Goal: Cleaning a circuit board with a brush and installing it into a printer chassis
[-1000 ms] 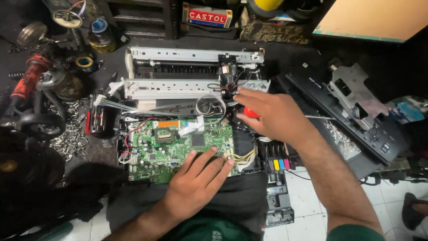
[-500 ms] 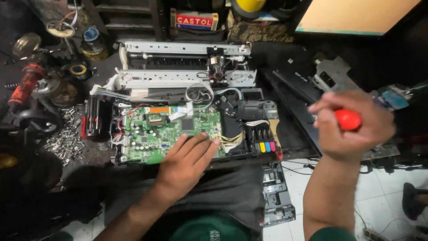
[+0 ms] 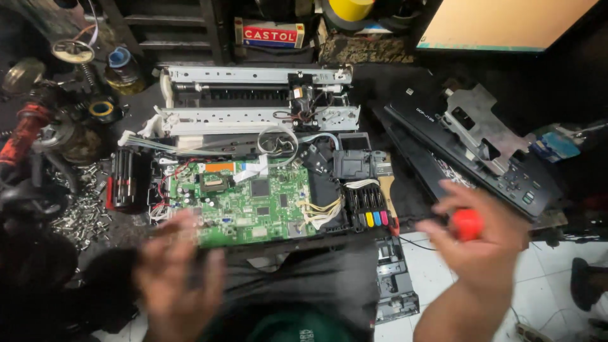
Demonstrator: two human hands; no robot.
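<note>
A green circuit board (image 3: 253,206) lies in an opened printer on my lap, with a metal carriage frame (image 3: 253,101) behind it and ink cartridges (image 3: 372,212) to its right. My right hand (image 3: 478,237) hovers right of the printer, closed around a tool with a red handle (image 3: 467,223). My left hand (image 3: 177,278) is blurred, off the board near its lower left corner, fingers spread and holding nothing.
A black printer cover panel (image 3: 481,158) lies at the right. A red and black screwdriver set (image 3: 126,180) sits left of the board, with loose screws (image 3: 79,215) and oily parts beyond. A small black part (image 3: 396,285) rests on the white floor tiles.
My left hand has lifted off the circuit board and pulled back toward me. My right hand with the red-handled tool went from the printer's middle out to the right, then slightly lower.
</note>
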